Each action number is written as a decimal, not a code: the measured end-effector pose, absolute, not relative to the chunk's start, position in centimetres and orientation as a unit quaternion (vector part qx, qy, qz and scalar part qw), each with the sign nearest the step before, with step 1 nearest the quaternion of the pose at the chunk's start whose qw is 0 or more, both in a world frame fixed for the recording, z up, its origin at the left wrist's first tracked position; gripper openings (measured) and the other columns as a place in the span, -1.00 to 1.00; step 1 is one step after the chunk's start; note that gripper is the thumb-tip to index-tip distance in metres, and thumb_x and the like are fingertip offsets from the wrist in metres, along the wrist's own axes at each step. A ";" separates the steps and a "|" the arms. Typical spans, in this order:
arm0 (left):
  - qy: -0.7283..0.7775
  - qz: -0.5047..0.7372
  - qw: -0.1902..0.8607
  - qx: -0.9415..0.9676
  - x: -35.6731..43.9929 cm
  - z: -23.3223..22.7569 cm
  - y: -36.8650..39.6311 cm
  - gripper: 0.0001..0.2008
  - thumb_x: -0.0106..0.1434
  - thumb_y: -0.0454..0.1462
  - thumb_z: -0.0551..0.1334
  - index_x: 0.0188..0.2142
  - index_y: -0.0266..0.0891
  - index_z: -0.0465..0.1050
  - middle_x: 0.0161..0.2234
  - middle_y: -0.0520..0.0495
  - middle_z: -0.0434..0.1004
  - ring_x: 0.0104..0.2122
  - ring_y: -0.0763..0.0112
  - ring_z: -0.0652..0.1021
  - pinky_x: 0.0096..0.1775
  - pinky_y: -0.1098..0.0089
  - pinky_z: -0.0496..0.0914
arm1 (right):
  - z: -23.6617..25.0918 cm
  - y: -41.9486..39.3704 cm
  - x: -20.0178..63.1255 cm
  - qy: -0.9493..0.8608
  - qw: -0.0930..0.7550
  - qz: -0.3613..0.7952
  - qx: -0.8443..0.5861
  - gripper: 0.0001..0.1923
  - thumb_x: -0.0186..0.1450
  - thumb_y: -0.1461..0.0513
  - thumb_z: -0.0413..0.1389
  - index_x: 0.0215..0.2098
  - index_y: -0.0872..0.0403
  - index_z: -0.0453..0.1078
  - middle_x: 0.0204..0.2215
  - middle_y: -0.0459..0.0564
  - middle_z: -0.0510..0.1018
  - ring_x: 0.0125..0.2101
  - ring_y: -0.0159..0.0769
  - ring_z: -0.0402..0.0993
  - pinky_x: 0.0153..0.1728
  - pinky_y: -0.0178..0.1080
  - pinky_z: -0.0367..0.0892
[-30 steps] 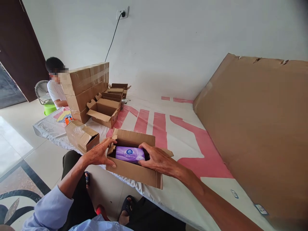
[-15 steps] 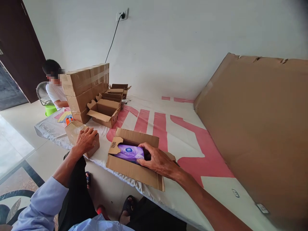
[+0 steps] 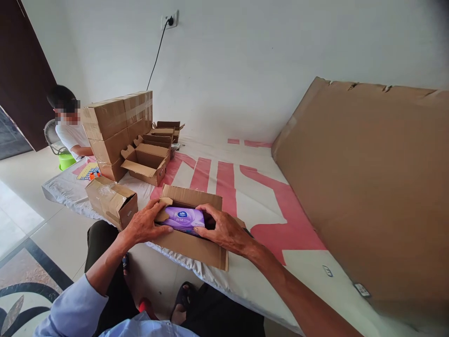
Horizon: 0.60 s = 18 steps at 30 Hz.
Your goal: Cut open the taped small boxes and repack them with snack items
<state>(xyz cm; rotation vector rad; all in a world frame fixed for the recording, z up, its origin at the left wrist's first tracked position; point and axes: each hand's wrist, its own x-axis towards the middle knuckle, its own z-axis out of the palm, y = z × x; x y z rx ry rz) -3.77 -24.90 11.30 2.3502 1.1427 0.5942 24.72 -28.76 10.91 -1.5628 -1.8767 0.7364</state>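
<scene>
A stack of sealed cartons [image 3: 117, 128] stands on a white-and-pink sheet [image 3: 224, 180], with open empty boxes [image 3: 147, 161] just to its right and a taped box [image 3: 111, 200] in front of it. Behind the stack sits a person [image 3: 68, 126] beside a fan [image 3: 52, 135]; far right of it, a large cardboard slab [image 3: 368, 187] leans on the wall.

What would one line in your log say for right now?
left hand: on open box flap | right hand: on purple pack in the box | sealed box: beside, on sheet
</scene>
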 end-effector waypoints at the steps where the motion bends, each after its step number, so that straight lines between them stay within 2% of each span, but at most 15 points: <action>1: 0.422 0.225 0.229 0.848 -3.7 11.1 -24.9 -0.27 0.29 -0.02 0.42 0.40 -0.03 0.34 0.42 -0.21 0.32 0.30 -0.06 0.48 0.27 0.05 0.42 | 11.0 -28.8 25.0 -0.697 0.301 0.277 -0.588 -0.48 0.15 0.03 0.26 0.06 -0.05 0.43 -0.12 0.01 0.70 -0.16 -0.05 0.64 -0.13 -0.07 0.46; 8: 0.452 0.204 0.222 0.839 -4.1 11.3 -25.1 -0.36 0.30 -0.01 0.40 0.32 -0.05 0.42 0.42 -0.21 0.32 0.25 -0.08 0.53 0.25 0.02 0.46 | 11.9 -28.9 27.5 -0.634 0.423 0.331 -0.557 -0.51 0.15 -0.01 0.30 0.01 -0.03 0.47 -0.15 0.01 0.69 -0.24 -0.14 0.61 -0.22 -0.13 0.52; 12: 0.442 0.193 0.226 0.846 -4.2 11.5 -25.0 -0.45 0.27 -0.01 0.44 0.20 -0.09 0.53 0.43 -0.23 0.29 0.30 -0.14 0.49 0.27 -0.02 0.46 | 12.6 -28.9 28.6 -0.574 0.490 0.351 -0.554 -0.50 0.14 -0.08 0.34 -0.05 -0.02 0.53 -0.11 0.04 0.70 -0.17 -0.10 0.62 -0.14 -0.12 0.53; 15: 0.423 0.246 0.244 0.837 -4.1 11.7 -24.5 -0.34 0.21 0.00 0.49 0.25 -0.10 0.50 0.45 -0.27 0.27 0.37 -0.18 0.40 0.35 -0.09 0.35 | 13.2 -28.8 28.7 -0.526 0.524 0.382 -0.550 -0.51 0.14 -0.10 0.35 -0.08 -0.02 0.56 -0.17 0.01 0.71 -0.14 -0.08 0.61 -0.10 -0.12 0.52; 18: 0.388 0.320 0.317 0.804 -3.6 12.4 -23.9 -0.19 0.17 0.04 0.52 0.36 -0.08 0.42 0.41 -0.28 0.35 0.40 -0.19 0.36 0.36 -0.13 0.30 | 14.0 -28.5 28.1 -0.476 0.543 0.442 -0.533 -0.49 0.11 -0.12 0.37 -0.09 -0.02 0.57 -0.22 -0.02 0.70 -0.19 -0.11 0.61 -0.15 -0.13 0.53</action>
